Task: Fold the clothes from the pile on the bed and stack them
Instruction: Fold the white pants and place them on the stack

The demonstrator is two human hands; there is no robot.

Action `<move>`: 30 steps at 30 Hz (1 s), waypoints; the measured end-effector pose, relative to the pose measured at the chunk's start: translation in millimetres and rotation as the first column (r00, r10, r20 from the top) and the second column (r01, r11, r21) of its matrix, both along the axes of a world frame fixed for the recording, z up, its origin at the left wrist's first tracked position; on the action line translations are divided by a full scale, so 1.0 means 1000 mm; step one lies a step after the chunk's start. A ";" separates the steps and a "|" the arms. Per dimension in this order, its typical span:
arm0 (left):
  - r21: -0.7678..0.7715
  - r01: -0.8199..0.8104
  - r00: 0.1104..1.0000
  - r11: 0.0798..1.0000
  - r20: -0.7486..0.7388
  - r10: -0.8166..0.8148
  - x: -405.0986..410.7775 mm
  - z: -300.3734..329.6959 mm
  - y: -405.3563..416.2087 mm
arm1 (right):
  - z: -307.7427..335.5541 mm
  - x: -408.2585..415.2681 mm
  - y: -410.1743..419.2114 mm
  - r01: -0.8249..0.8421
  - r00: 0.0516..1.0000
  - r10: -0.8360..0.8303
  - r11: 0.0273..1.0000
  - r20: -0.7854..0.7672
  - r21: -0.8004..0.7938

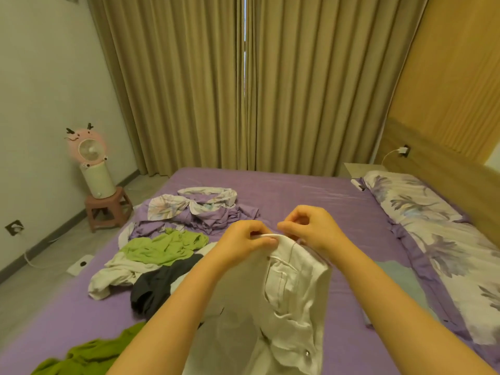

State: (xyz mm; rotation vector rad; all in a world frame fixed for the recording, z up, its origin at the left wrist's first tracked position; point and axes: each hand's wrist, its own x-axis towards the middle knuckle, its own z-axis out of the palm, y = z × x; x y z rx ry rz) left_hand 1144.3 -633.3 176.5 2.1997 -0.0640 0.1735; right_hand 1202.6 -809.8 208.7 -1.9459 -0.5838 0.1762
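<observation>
White trousers (286,299) hang in front of me above the purple bed (311,201). My left hand (243,240) pinches their top edge, and my right hand (308,228) grips the same edge just to the right. On the bed to the left lies the pile: a light green garment (165,246), a white garment (113,277) and a dark garment (157,286). An olive green garment (92,355) lies at the bed's near left corner.
A crumpled floral and purple sheet (200,209) lies beyond the pile. A light blue folded cloth (397,277) lies at my right, beside floral pillows (422,220) along the headboard. A pink fan on a stool (94,169) stands by the left wall. Curtains close the far side.
</observation>
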 end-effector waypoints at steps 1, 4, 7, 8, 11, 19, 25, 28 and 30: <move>-0.027 0.017 1.000 0.999 0.001 -0.017 0.002 0.004 -0.009 | 0.008 -0.001 -0.015 -0.030 0.999 0.032 0.998 -0.040 0.060; -0.067 0.008 0.999 0.998 0.032 -0.006 0.004 0.016 -0.035 | 0.016 -0.008 -0.067 -0.120 0.984 0.131 0.988 -0.123 0.095; -0.058 -0.033 0.996 0.998 0.083 0.038 0.007 0.032 -0.054 | 0.002 -0.016 -0.109 -0.165 0.977 0.170 0.985 -0.128 0.050; -0.050 -0.037 0.995 0.998 0.094 0.042 0.008 0.036 -0.060 | -0.003 -0.017 -0.118 -0.106 0.987 0.115 0.991 -0.108 0.083; -0.019 -0.040 0.992 0.999 0.122 0.042 0.009 0.045 -0.077 | -0.005 -0.016 -0.132 0.108 0.994 -0.108 0.973 -0.008 0.202; 0.112 0.046 0.998 0.993 0.046 -0.052 -0.001 0.055 -0.127 | 0.021 -0.005 -0.150 0.156 0.976 -0.187 0.959 0.115 0.237; 0.149 0.072 0.986 0.986 0.139 -0.093 0.006 0.073 -0.175 | 0.039 0.003 -0.174 0.047 0.984 -0.087 0.970 0.158 0.239; 0.147 0.042 0.990 0.988 0.127 -0.060 0.017 0.086 -0.202 | 0.046 0.005 -0.191 0.066 0.984 -0.108 0.959 0.141 0.274; 0.057 0.063 0.992 0.996 0.104 -0.068 0.023 0.093 -0.219 | 0.053 0.008 -0.208 0.088 0.983 -0.133 0.944 0.125 0.317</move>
